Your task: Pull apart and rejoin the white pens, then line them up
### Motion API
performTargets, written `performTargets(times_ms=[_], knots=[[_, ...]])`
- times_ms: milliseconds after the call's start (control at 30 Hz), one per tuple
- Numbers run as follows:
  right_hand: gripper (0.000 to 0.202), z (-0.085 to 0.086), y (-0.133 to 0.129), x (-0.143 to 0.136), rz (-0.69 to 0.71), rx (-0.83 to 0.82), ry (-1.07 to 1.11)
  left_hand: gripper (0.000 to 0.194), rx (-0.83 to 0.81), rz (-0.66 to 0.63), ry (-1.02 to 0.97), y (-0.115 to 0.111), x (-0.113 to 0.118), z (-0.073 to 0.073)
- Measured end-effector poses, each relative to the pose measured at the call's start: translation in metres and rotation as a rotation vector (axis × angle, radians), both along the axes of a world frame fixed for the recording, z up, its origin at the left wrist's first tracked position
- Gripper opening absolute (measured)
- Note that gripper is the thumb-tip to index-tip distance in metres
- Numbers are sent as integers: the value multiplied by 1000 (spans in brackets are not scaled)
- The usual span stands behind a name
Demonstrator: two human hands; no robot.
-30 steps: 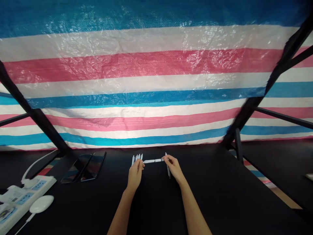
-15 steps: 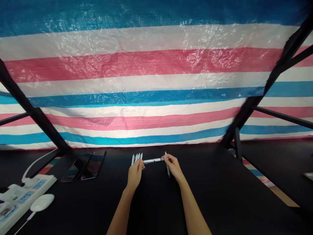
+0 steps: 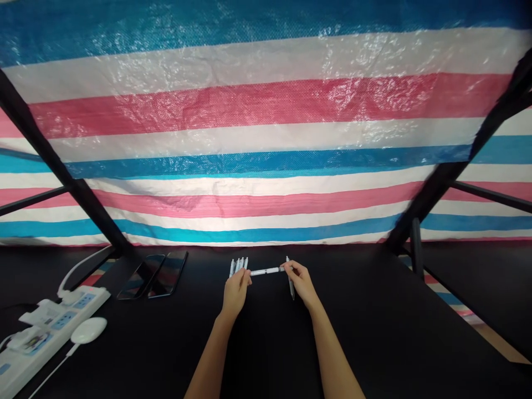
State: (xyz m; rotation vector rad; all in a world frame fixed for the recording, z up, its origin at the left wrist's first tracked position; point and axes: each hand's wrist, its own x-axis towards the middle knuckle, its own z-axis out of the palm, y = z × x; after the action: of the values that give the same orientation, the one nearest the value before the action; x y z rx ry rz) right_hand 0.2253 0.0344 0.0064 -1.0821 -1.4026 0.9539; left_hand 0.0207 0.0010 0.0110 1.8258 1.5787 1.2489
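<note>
A white pen [image 3: 266,271] is held level between my two hands above the black table. My left hand [image 3: 236,291] pinches its left end, and my right hand [image 3: 302,282] pinches its right end. Several white pens [image 3: 238,265] lie side by side just beyond my left hand, their lower parts hidden by it. Another pen [image 3: 291,287] lies beneath my right hand, partly covered by the fingers.
Two dark phones [image 3: 141,277] [image 3: 168,275] lie on the black table [image 3: 266,343] at left. Nearer stands a white power strip [image 3: 54,332] with plugs, beside a round white charger [image 3: 88,330]. Black frame bars and a striped sheet [image 3: 249,205] stand behind.
The camera view has shifted, so the scene sits slightly further right. Both hands still grip the pen, which appears turned a little about its length.
</note>
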Motion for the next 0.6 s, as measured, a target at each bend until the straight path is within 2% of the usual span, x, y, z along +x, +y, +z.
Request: performTargets(times_ms=[133, 233, 367, 600], knots=[[43, -2, 2, 4, -19, -9, 22, 29, 8, -3, -77, 0, 1, -2], [41, -2, 2, 6, -24, -11, 34, 28, 25, -31, -118, 0, 2, -2], [40, 1, 0, 4, -16, -22, 32, 25, 13, -65, -61, 1, 1, -1], [44, 3, -2, 1, 3, -28, 6, 27, -16, -32, 24, 1, -1, -3]])
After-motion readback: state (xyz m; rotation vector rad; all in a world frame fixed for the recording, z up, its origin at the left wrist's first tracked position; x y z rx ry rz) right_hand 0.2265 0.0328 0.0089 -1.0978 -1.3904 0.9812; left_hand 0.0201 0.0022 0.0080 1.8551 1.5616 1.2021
